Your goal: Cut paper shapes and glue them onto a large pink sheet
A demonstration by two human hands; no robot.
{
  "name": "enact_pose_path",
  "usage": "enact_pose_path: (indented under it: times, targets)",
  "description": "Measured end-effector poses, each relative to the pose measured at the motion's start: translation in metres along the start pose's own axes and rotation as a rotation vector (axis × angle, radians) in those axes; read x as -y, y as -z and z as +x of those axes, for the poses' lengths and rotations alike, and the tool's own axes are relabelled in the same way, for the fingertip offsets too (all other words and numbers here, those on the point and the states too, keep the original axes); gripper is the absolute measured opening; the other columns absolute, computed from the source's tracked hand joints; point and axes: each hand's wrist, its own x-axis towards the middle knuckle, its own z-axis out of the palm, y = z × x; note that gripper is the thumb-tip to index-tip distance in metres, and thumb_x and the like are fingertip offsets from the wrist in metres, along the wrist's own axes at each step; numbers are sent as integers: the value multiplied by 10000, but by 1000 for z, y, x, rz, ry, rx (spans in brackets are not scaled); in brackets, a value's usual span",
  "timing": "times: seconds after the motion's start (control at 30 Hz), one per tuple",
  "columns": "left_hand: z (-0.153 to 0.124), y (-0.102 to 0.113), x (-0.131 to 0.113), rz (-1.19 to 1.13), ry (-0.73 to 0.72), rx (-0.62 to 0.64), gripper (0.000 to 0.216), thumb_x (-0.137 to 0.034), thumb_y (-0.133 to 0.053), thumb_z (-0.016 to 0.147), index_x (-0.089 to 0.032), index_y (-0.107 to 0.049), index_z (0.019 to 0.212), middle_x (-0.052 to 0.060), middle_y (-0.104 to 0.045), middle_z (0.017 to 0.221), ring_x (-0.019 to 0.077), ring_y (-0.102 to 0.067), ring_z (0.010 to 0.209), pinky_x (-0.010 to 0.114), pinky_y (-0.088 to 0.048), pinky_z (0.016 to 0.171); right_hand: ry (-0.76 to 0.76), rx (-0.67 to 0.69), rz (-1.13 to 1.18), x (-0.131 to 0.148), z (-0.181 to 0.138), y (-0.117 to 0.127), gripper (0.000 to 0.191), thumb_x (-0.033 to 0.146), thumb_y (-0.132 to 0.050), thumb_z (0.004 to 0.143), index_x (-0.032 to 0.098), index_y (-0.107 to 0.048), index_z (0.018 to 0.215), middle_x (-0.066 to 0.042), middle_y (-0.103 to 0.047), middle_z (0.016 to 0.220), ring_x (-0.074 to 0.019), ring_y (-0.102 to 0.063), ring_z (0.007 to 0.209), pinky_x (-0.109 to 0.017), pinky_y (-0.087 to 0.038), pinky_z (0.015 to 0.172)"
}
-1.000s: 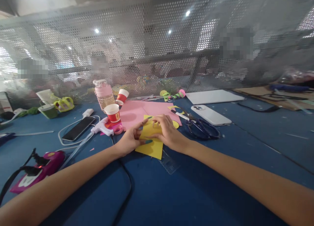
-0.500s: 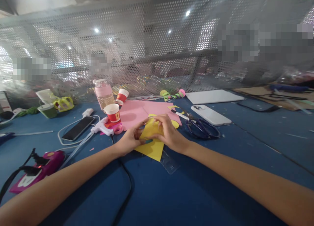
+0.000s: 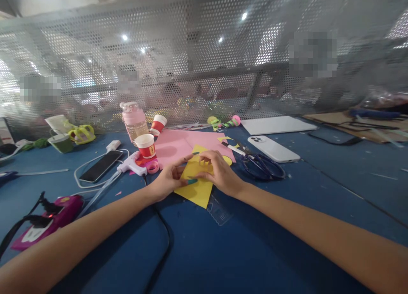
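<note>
A sheet of yellow paper (image 3: pixel 196 195) lies in front of me, between my two hands. My left hand (image 3: pixel 167 180) grips its left side, the thumb laid across the sheet and the index finger reaching toward the top edge. From the other side my right hand (image 3: pixel 225 175) holds the paper with curled fingers, its thumb pointing at the left thumb. A clear plastic ruler (image 3: pixel 219 212) sticks out from under the lower right corner. Beyond my right hand rest blue-handled scissors (image 3: pixel 263 166) and a white pen-like tool (image 3: pixel 234 148). Pink paper (image 3: pixel 174 145) is spread behind the yellow sheet.
To the left are a glue gun (image 3: pixel 134 163), pink tape (image 3: pixel 153 166), paper cups (image 3: pixel 146 147), a pink bottle (image 3: pixel 134 120), a black phone (image 3: pixel 101 166) and a purple power strip (image 3: pixel 51 224). A white phone (image 3: pixel 274 149) lies right. A perforated metal screen (image 3: pixel 216 86) stands behind.
The yellow paper's top part looks flatter, and my left index finger now shows stretched along its upper edge. Both hands have stayed in nearly the same place.
</note>
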Motion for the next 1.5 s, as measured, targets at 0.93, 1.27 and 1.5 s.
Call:
enact_pose_path:
  times: [0.93,1.27,1.5]
  targets:
    - [-1,2,-1,2,85,9,766,-89,-739,616,-144,-412,1306,117,-687,1022,212,-653,919,254,-498,749,-10,65,37,-3,-2,-1,334,340,-499,865,213,-310,1110,-89,-474,919,-226,-486,826,-372,-457,685]
    - [0,-1,-3,-46,76,44,722,-59,-728,605,-131,-459,1271,112,-705,972,191,-675,855,234,-512,716,-28,98,42,-6,-1,-3,267,401,-470,870,200,-351,1000,-62,-478,831,-205,-482,748,-358,-455,673]
    - [0,-2,-2,-36,68,45,664,-56,-724,600,-134,-515,1225,97,-713,951,166,-678,818,210,-505,699,-77,178,50,-4,-1,-4,256,425,-440,878,195,-395,980,-63,-507,792,-217,-497,751,-353,-450,651]
